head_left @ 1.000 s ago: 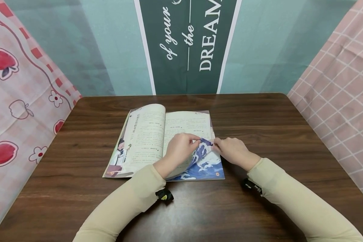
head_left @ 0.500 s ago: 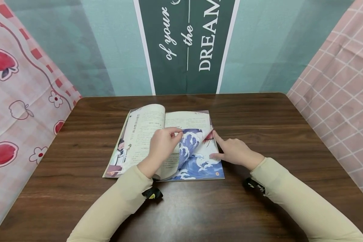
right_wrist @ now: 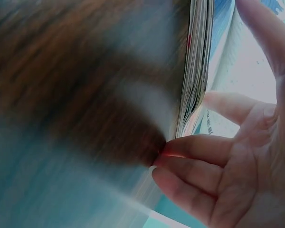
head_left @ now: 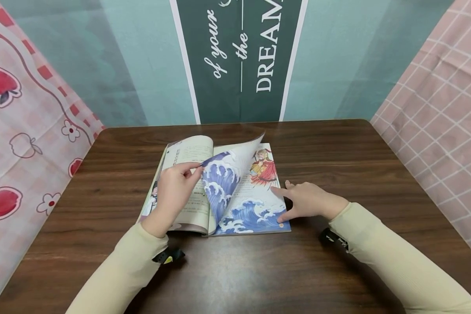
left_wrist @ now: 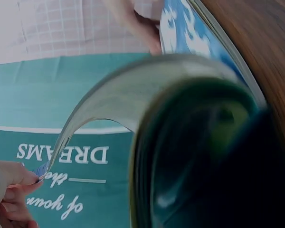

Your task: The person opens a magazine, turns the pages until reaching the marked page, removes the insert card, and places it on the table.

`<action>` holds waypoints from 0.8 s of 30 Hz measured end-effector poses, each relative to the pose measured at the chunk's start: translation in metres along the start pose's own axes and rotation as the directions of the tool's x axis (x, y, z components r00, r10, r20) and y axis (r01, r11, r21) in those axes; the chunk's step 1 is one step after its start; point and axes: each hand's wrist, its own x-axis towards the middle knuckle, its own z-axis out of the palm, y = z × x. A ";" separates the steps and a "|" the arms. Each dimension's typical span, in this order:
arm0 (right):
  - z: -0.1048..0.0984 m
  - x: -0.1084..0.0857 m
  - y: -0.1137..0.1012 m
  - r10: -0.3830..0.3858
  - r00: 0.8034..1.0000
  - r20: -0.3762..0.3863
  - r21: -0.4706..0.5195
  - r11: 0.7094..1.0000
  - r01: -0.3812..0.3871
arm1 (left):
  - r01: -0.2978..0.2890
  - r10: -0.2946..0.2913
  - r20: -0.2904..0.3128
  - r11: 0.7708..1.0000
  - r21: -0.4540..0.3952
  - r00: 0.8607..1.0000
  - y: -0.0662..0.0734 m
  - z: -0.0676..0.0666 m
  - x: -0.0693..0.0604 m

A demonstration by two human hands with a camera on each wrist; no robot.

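An open book lies on the wooden table, its right page [head_left: 255,213] printed with blue waves and a red-robed figure. My left hand [head_left: 174,189] pinches the corner of a lifted, curled page [head_left: 221,179] between thumb and fingers, above the book's left side. In the left wrist view, the left hand [left_wrist: 12,194] grips the edge of the bent page [left_wrist: 118,95]. At the book's right edge, my right hand [head_left: 308,200] rests with fingers spread, thumb and index finger on the page. The right wrist view shows that hand [right_wrist: 237,161] beside the stacked page edges [right_wrist: 195,66].
The wooden table [head_left: 235,274] extends around the book. Behind it hangs a teal cloth [head_left: 329,65] with white lettering. An apple-patterned cloth [head_left: 35,109] borders the left side and a pink grid cloth [head_left: 439,131] the right. A dark band sits on each sleeve.
My left hand has carried the page from the right side leftward, lifting it into a curl. My right hand has let go of the page corner and spread its fingers; the red-robed figure has come into view.
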 end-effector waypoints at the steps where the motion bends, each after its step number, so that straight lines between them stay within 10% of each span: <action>1: 0.000 0.000 0.000 0.002 1.000 0.008 0.004 1.000 -0.002 | -0.006 0.006 -0.008 1.000 0.015 1.000 -0.003 -0.004 -0.001; 24: 0.004 -0.001 -0.007 0.025 1.000 -0.001 -0.064 0.998 -0.025 | 0.073 -0.059 -0.067 0.967 0.243 0.996 -0.059 -0.069 -0.054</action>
